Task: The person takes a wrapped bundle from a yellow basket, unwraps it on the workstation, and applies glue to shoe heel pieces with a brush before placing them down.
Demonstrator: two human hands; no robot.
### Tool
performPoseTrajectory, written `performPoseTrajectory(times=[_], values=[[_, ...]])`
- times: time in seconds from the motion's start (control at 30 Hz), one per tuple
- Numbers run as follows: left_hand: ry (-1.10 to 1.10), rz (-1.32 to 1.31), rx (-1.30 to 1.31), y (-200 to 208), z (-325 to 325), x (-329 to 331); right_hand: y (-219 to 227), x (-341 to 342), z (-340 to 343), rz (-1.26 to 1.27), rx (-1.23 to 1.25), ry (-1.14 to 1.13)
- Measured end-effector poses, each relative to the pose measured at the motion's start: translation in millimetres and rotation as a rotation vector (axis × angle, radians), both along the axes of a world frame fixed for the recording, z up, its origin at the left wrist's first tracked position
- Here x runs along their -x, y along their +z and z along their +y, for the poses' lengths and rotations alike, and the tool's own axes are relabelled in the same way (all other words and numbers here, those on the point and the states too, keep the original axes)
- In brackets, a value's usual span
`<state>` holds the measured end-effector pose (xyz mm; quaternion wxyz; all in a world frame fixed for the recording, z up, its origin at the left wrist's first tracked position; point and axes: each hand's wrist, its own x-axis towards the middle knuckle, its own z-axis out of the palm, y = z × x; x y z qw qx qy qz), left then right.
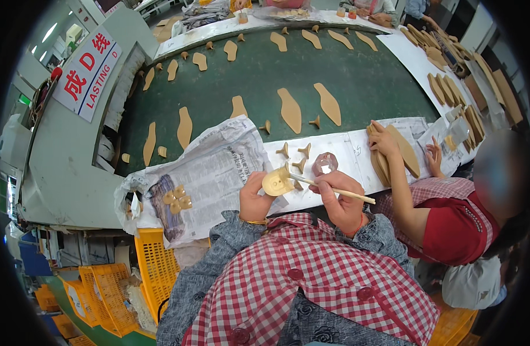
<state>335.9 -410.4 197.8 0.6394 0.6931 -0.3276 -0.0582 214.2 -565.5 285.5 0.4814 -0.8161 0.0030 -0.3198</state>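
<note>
My left hand [255,199] is closed around a tan shoe heel [276,182], its broad cupped face turned up. Pinched in my right hand [343,205] is a brush [357,196] with a pale wooden handle, its tip at the heel's upper right edge. Just beyond the brush stands a small clear jar [324,164], stained pinkish. Several loose heels [299,166] stand on the white surface next to the jar. Farther left, a cluster of glossy tan heels [177,199] rests on a newspaper sheet [218,173].
Ahead runs a green conveyor belt [247,75] carrying tan insoles [289,109] and heels in rows. At my right, a co-worker's hand [385,141] rests on stacked insoles [412,155]. Yellow crates [155,259] stand at lower left. Other people work across the belt.
</note>
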Motion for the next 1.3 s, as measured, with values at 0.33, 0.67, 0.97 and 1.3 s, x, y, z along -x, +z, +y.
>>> performPoseTrajectory(times=[0.33,0.67,0.97,1.3], values=[[0.167,-0.263,-0.003,5,1,1,2,-9,9,-0.034,0.023,-0.051],[0.222,-0.358,-0.002,6,3,-4,-3,-8,7,-0.039,0.091,-0.038],[0.022,-0.063,-0.094,-9,6,-3,-3,-3,-1,0.007,-0.084,-0.040],[-0.065,0.082,-0.114,-1,5,0,-6,-5,-5,-0.028,0.106,-0.093]])
